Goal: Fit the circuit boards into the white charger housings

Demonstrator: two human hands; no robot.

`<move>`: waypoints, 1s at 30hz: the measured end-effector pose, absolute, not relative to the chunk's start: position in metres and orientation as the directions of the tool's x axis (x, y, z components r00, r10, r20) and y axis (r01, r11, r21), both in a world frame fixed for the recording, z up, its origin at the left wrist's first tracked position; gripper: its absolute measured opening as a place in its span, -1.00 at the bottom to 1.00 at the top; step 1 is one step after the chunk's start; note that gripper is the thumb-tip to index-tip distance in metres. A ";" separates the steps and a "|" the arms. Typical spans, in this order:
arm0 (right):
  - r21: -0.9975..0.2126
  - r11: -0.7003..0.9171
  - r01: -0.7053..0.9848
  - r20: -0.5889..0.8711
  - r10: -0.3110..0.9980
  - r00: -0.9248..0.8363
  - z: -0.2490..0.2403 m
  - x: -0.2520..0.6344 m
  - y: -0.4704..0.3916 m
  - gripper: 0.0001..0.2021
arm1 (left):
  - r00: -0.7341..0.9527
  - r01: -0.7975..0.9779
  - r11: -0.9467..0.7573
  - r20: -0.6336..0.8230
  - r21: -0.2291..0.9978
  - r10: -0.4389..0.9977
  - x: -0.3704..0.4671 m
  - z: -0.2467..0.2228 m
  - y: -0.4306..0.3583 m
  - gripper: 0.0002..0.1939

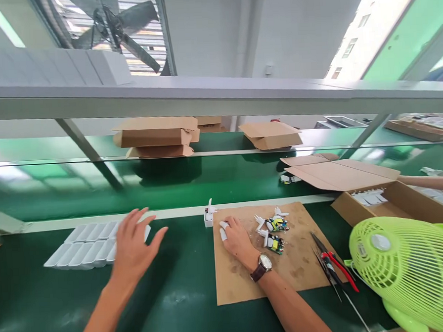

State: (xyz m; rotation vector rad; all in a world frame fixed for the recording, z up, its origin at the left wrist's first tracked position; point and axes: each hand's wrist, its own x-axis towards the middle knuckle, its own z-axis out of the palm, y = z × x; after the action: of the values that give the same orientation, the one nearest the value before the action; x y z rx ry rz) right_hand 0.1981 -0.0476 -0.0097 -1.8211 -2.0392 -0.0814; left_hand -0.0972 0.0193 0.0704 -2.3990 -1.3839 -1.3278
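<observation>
My left hand (134, 242), fingers spread and holding nothing, hovers at the right end of a white plastic tray (75, 245) with several long compartments, covering part of it. On the brown cardboard sheet (246, 288) is my right hand (238, 239), its fingers curled together with white covers on two fingertips. Whatever may be under those fingers is hidden. Just left of it stands a small white open housing (208, 217) with a white piece sticking up. To its right lie two small circuit boards, one upper (277, 224) and one lower (274, 243), with white plastic parts attached.
Red-handled pliers (338, 264) and tweezers (326, 269) lie at the sheet's right edge. A green fan (401, 270) fills the lower right, before an open carton (405, 201) of white parts. Flat boxes (156, 137) sit behind, under a metal shelf beam (218, 99).
</observation>
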 end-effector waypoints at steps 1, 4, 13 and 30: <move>-0.213 0.138 0.967 0.323 0.944 -0.064 -0.009 0.198 -0.047 -0.77 | 0.181 0.779 -0.555 0.743 0.291 0.644 -0.114 0.071 0.019 -0.78; -0.191 0.120 0.974 0.300 0.952 -0.058 -0.007 0.196 -0.048 -0.78 | 0.099 0.877 -0.415 0.753 0.243 0.651 -0.154 0.056 0.018 -0.80; -0.161 0.151 0.975 0.249 0.962 -0.108 0.007 0.200 -0.047 -0.88 | 0.304 0.768 -0.583 0.650 0.266 0.696 -0.133 0.024 0.004 -0.76; -0.071 -0.179 0.981 0.299 0.935 0.192 0.069 0.373 -0.005 -0.79 | 0.425 0.552 -0.569 0.382 0.610 0.821 -0.081 -0.014 0.016 -0.33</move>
State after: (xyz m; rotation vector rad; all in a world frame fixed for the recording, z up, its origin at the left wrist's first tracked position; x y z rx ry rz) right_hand 0.3726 -0.0053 0.0691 -2.2213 -1.8324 -0.2734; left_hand -0.0813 0.0161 -0.0145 -2.9671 -1.5147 -1.2133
